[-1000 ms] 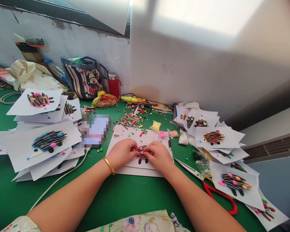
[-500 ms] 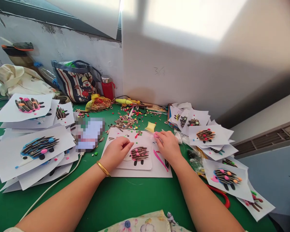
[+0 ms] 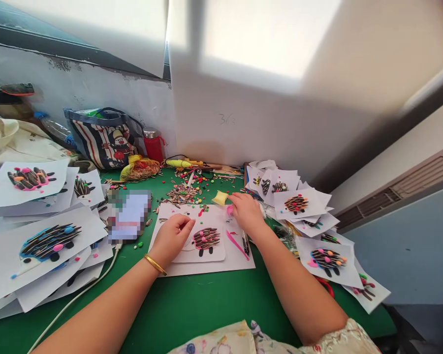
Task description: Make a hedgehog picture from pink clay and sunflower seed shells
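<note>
My left hand (image 3: 174,238), with a gold bangle at its wrist, rests over the left side of a small white card (image 3: 216,253). Its thumb and fingers are pinched together, and anything between them is hidden. On the card is a hedgehog picture (image 3: 207,239) with dark seed spines, pink dots and black feet. A larger white sheet (image 3: 203,269) lies beneath. My right hand (image 3: 246,212) is stretched out, fingertips beside a yellow clay lump (image 3: 220,198). Pink clay (image 3: 230,210) shows under its fingers. A pink modelling tool (image 3: 237,244) and a black pen (image 3: 245,243) lie below it.
Finished hedgehog cards are stacked at left (image 3: 51,246) and right (image 3: 325,260). A phone (image 3: 130,216) with a white cable (image 3: 92,282) lies left of the sheet. Loose seeds (image 3: 182,193), a red bottle (image 3: 153,146) and a striped bag (image 3: 99,137) stand behind. Red scissor handles (image 3: 327,286) show at right.
My right hand has shifted from the pink clay towards the yellow lump, uncovering more of the pen. My left hand stays pinched over the card. The camera view has turned slightly right.
</note>
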Demonstrator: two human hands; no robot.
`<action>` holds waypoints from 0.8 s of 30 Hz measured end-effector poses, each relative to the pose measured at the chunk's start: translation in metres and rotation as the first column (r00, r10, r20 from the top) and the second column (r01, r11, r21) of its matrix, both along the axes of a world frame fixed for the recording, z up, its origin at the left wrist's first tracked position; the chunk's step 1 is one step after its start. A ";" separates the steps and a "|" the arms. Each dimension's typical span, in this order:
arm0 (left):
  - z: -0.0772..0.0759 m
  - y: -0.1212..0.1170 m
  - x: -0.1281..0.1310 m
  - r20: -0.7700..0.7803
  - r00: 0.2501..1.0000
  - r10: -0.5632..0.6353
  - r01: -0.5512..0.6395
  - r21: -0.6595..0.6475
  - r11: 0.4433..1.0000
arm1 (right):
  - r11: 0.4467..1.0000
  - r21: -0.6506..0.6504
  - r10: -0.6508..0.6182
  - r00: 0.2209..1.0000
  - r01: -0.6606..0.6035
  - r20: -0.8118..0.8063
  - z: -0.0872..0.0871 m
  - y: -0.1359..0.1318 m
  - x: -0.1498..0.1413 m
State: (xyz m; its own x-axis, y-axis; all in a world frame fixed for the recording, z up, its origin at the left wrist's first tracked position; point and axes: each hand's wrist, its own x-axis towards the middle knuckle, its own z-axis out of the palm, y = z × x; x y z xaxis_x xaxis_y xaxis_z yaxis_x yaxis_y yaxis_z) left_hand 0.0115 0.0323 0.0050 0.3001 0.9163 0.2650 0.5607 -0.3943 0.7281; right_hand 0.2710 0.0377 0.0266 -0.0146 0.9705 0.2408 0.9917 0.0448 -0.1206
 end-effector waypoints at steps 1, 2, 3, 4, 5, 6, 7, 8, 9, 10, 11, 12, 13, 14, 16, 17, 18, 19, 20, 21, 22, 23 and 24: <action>-0.001 0.000 0.000 0.012 1.000 0.004 -0.004 -0.003 1.000 | 0.999 -0.023 0.029 0.999 -0.029 0.039 0.004 0.009 0.001; -0.002 0.001 0.000 0.023 1.000 0.005 -0.005 -0.006 1.000 | 0.996 -0.054 0.076 0.994 -0.072 0.082 0.008 0.018 0.000; -0.003 0.001 0.000 0.032 0.999 0.005 -0.005 -0.007 1.000 | 0.988 -0.092 0.137 0.983 -0.126 0.124 0.012 0.028 -0.001; -0.003 0.002 0.000 0.039 0.999 0.001 -0.001 -0.007 1.000 | 0.972 -0.139 0.210 0.965 -0.189 0.157 0.015 0.038 -0.003; -0.004 0.002 0.000 0.044 0.999 -0.002 0.003 -0.004 1.000 | 0.950 -0.192 0.281 0.943 -0.247 0.178 0.018 0.047 -0.005; -0.005 0.002 0.000 0.048 0.999 -0.005 0.005 0.001 1.000 | 0.927 -0.238 0.336 0.923 -0.289 0.187 0.020 0.055 -0.007; -0.005 0.002 0.000 0.052 0.999 -0.009 0.008 0.008 1.000 | 0.908 -0.269 0.375 0.908 -0.320 0.188 0.022 0.062 -0.010; -0.004 0.002 0.000 0.056 0.998 -0.008 0.008 0.015 1.000 | 0.897 -0.285 0.397 0.899 -0.338 0.185 0.025 0.067 -0.012; -0.004 0.001 0.000 0.060 0.998 -0.010 0.008 0.020 1.000 | 0.896 -0.281 0.402 0.897 -0.344 0.183 0.027 0.070 -0.014; -0.002 0.000 -0.001 0.067 0.998 -0.008 0.007 0.024 1.000 | 0.903 -0.262 0.392 0.902 -0.340 0.181 0.030 0.071 -0.016; 0.000 -0.001 -0.001 0.076 0.997 -0.010 0.008 0.026 1.000 | 0.915 -0.232 0.372 0.911 -0.329 0.179 0.032 0.069 -0.018; 0.002 -0.003 -0.001 0.092 0.996 -0.011 0.008 0.032 0.999 | 0.929 -0.199 0.347 0.921 -0.312 0.176 0.035 0.065 -0.021; 0.004 -0.005 -0.002 0.114 0.993 -0.013 0.008 0.040 0.999 | 0.942 -0.166 0.320 0.932 -0.292 0.173 0.038 0.058 -0.024; 0.007 -0.008 -0.001 0.139 0.990 -0.020 0.014 0.046 0.999 | 0.952 -0.130 0.297 0.942 -0.279 0.157 0.040 0.049 -0.027; 0.012 -0.014 0.000 0.202 0.978 -0.047 0.043 0.029 0.999 | 0.955 -0.068 0.295 0.949 -0.289 0.107 0.041 0.022 -0.036; 0.014 -0.017 0.001 0.244 0.967 -0.068 0.073 -0.010 0.997 | 0.940 0.011 0.341 0.940 -0.341 0.003 0.040 0.006 -0.040; 0.015 -0.021 0.003 0.300 0.950 -0.088 0.112 -0.064 0.992 | 0.912 0.074 0.410 0.908 -0.405 -0.082 0.038 -0.010 -0.045; 0.016 -0.024 0.005 0.365 0.924 -0.109 0.163 -0.120 0.979 | 0.880 0.114 0.473 0.870 -0.461 -0.139 0.035 -0.025 -0.048; 0.017 -0.028 0.008 0.423 0.897 -0.129 0.218 -0.169 0.961 | 0.860 0.147 0.509 0.843 -0.489 -0.175 0.031 -0.039 -0.051; 0.018 -0.031 0.010 0.474 0.871 -0.128 0.255 -0.214 0.943 | 0.852 0.186 0.520 0.831 -0.488 -0.199 0.027 -0.051 -0.052; 0.019 -0.033 0.012 0.516 0.848 -0.121 0.288 -0.256 0.923 | 0.846 0.229 0.526 0.824 -0.482 -0.211 0.023 -0.061 -0.053; 0.020 -0.036 0.015 0.551 0.827 -0.116 0.323 -0.295 0.899 | 0.839 0.267 0.531 0.820 -0.474 -0.215 0.019 -0.068 -0.052; 0.021 -0.038 0.016 0.574 0.810 -0.120 0.362 -0.328 0.873 | 0.832 0.293 0.537 0.816 -0.470 -0.215 0.015 -0.074 -0.051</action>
State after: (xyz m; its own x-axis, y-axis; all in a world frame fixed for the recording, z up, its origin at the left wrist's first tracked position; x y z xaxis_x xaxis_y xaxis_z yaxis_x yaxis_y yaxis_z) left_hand 0.0277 -0.0053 0.0255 0.4521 0.8892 0.0709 -0.0249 -0.0669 0.9975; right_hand 0.2202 -0.0362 0.0416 -0.3872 0.7666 0.5123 0.7475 0.5863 -0.3123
